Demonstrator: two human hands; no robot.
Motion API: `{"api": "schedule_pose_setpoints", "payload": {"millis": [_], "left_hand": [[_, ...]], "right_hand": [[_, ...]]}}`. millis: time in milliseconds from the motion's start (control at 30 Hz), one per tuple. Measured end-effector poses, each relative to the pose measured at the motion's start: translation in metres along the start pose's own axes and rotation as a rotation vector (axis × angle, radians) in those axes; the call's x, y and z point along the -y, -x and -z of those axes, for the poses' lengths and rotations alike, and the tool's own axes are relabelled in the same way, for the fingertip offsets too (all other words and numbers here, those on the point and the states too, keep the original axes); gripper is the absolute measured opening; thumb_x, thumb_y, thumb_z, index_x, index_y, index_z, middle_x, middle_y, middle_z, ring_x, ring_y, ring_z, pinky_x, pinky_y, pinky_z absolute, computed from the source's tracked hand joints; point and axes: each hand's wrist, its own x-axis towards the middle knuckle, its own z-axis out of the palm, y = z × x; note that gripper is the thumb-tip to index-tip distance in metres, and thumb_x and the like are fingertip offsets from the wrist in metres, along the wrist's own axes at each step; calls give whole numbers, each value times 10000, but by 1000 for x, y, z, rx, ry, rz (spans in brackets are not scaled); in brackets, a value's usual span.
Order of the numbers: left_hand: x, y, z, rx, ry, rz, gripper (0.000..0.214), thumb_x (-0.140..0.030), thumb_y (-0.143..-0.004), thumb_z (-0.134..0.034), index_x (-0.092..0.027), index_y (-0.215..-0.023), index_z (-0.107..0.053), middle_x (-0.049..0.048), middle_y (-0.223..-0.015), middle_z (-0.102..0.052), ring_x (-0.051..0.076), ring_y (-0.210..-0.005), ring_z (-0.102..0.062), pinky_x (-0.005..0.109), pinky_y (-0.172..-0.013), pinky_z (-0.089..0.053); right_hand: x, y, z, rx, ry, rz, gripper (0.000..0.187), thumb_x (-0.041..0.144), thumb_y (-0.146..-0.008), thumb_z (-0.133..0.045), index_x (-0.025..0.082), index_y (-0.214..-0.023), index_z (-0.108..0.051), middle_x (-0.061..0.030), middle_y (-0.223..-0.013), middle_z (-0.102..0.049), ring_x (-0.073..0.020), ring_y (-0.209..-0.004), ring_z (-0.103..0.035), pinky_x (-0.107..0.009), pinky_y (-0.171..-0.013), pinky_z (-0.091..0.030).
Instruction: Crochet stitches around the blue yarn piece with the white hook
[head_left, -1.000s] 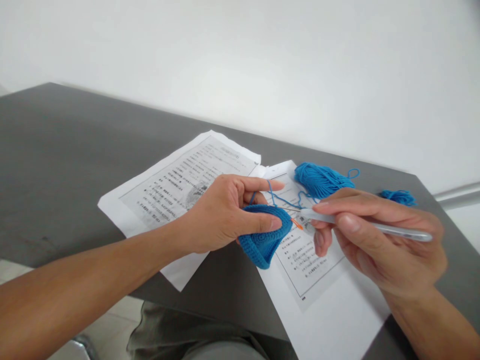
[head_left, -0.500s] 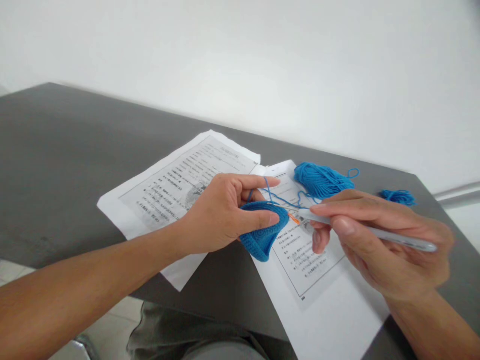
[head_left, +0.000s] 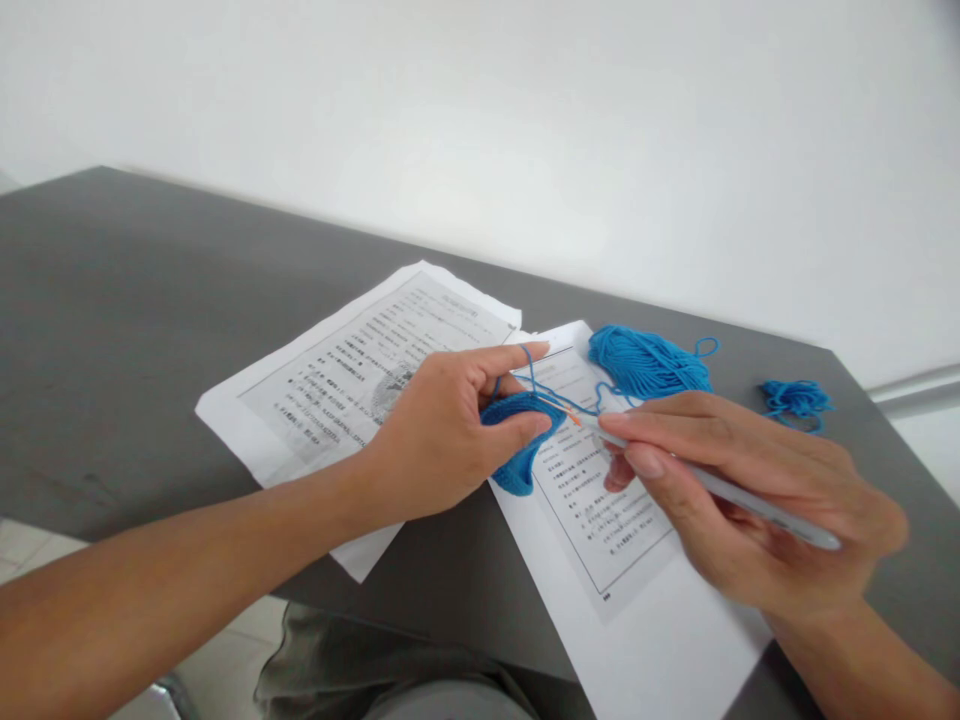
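A blue crocheted piece (head_left: 517,470) is pinched between the thumb and fingers of my left hand (head_left: 457,430). Blue yarn (head_left: 531,370) loops over that hand's raised index finger. My right hand (head_left: 757,490) grips a crochet hook (head_left: 757,505) with a light grey handle, held like a pen. The hook's thin tip reaches the upper edge of the piece; whether it passes through a stitch I cannot tell. A small orange bit (head_left: 574,416) shows at the edge beside the hook. From the loops, a strand runs right towards the blue yarn ball (head_left: 649,362).
Two printed sheets lie on the dark grey table (head_left: 225,260): a left sheet (head_left: 352,370) and a right sheet (head_left: 637,620) under my hands. A small blue yarn bundle (head_left: 796,398) sits near the right edge. A white wall (head_left: 480,120) rises behind the table.
My right hand and the hook have shifted slightly left, with the handle's rear end lower. The crocheted piece has tilted and moved up a little in my left hand.
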Motion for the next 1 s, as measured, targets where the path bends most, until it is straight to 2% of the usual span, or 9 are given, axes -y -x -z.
{"api": "schedule_pose_setpoints", "payload": {"millis": [133,400,567,667,833,1000], "left_hand": [[5,-1,-2,-47,-126,-71,599,-265,-864,-796,-174,-1454,-741,-8,-762,-741,134,-662,-575,263,-599,-491],[3,-2,-4,-71,-117,-74,636,-291,-871,-782,-116,-1479,-710,14,-787,-761,155,-694,-601,284,-632,-516],[2,0,-8,22,-125,-99,588,-206,-878,-711,-109,-1458,-722,-60,-625,-577,109,-586,-447,237,-524,-390],[1,0,-9,61,9,-42,618,-181,-852,-739,-95,-1463,-707,-35,-684,-655,109,-613,-495,232,-556,-431],[0,1,-7,66,334,34,607,-151,-753,-866,-100,-1349,-764,28,-839,-792,134,-724,-656,243,-683,-536],[-1,2,-8,16,421,38,507,-123,-693,-917,-123,-1192,-827,44,-870,-825,171,-817,-740,256,-755,-586]], "right_hand": [[2,2,-6,-6,80,54,357,1,-957,-725,217,-1236,-781,-46,-906,-821,-150,-703,-766,-280,-560,-624],[5,8,-11,70,275,166,365,32,-963,-733,165,-1302,-716,-91,-1028,-854,-211,-829,-819,-344,-722,-714],[-1,7,-19,88,262,195,279,33,-994,-693,96,-1265,-721,-120,-1029,-835,-179,-872,-808,-280,-725,-685],[-2,6,-21,73,250,192,287,24,-983,-709,88,-1262,-728,-127,-1034,-832,-179,-877,-803,-282,-730,-679],[0,8,-19,-3,207,151,396,12,-952,-744,177,-1312,-735,-96,-1056,-837,-190,-855,-801,-309,-715,-683],[-4,9,-20,-23,163,144,445,4,-938,-752,185,-1345,-739,-93,-1071,-838,-204,-858,-809,-314,-705,-684]]}}
